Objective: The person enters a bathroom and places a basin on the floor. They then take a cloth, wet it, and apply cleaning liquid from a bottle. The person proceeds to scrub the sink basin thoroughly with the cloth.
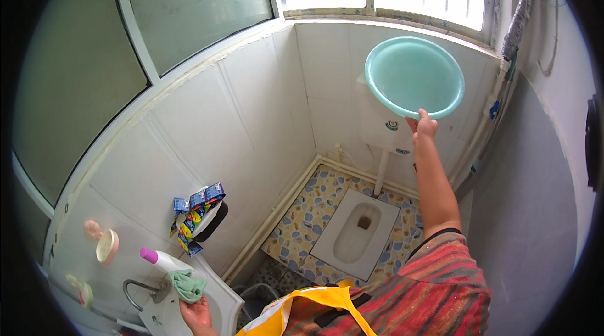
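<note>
My right hand (423, 126) is at the end of my outstretched arm and grips the near rim of a light green plastic basin (415, 76). The basin is at the white toilet cistern (384, 121) on the far wall, covering part of it; whether it rests on the cistern is hidden. At the lower left, my left hand (196, 315) holds a crumpled green cloth (188, 285) over the edge of a white washbasin (214, 305). Behind the cloth stands a white bottle with a pink cap (163, 259), partly covered by it.
A squat toilet (358, 232) is set in the patterned floor. A curved metal faucet (141, 289) is beside the washbasin. Colourful packets (198, 208) hang at a wall-mounted holder. Pipes (490, 100) run down the right wall. A dark bucket (259, 298) stands below the washbasin.
</note>
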{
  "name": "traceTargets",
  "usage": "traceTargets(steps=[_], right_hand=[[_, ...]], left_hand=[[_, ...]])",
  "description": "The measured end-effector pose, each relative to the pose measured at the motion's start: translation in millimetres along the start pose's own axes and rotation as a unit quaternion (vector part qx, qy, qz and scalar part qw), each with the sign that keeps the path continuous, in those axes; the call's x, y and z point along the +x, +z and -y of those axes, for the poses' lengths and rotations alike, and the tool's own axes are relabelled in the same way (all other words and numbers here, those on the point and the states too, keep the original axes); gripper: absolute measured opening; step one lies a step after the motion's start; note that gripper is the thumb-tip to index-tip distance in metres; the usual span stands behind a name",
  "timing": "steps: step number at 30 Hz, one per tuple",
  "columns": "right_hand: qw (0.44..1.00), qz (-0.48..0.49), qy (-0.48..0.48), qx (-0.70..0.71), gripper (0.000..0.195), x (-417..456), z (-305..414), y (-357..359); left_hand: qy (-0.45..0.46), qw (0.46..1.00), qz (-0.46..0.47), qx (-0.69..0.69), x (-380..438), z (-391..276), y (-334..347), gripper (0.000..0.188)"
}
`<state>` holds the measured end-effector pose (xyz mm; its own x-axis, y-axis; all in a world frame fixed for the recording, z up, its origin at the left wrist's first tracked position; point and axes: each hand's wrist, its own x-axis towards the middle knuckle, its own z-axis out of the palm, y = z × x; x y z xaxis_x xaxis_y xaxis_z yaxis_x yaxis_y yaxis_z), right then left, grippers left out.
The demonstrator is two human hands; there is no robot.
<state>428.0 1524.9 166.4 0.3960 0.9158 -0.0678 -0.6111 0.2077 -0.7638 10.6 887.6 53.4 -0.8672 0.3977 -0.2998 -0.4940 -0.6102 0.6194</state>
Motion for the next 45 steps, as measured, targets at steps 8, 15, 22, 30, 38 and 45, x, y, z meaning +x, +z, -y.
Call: traceTargets(steps=[8, 15, 22, 30, 38, 45], right_hand=[[0.993, 0.108, -0.050, 0.013, 0.027, 12, 26, 20], [0.976, 0.208, 0.056, 0.002, 0.026, -27, 15, 63], [0.965, 0.224, 0.128, 0.039, 0.031, -35, -23, 111], [0.981, 0.187, 0.028, 0.042, 0.034, 1, -13, 102], [0.996, 0.078, -0.030, 0.035, 0.033, 51, -26, 23], [0.996, 0.054, 0.035, 0.067, 0.036, 61, -63, -18]], left_hand=[[0.010, 0.999, -0.024, -0.030, -14, 0, 10, 0.026], [0.028, 0.998, -0.040, -0.032, -34, -5, 11, 0.027], [0.054, 0.994, -0.061, -0.072, -54, -34, -37, 0.028], [0.102, 0.991, -0.084, -0.033, -82, -58, -49, 0.026], [0.071, 0.997, -0.022, 0.002, -69, -59, -50, 0.024], [0.064, 0.997, -0.043, -0.006, -41, -63, -63, 0.025]])
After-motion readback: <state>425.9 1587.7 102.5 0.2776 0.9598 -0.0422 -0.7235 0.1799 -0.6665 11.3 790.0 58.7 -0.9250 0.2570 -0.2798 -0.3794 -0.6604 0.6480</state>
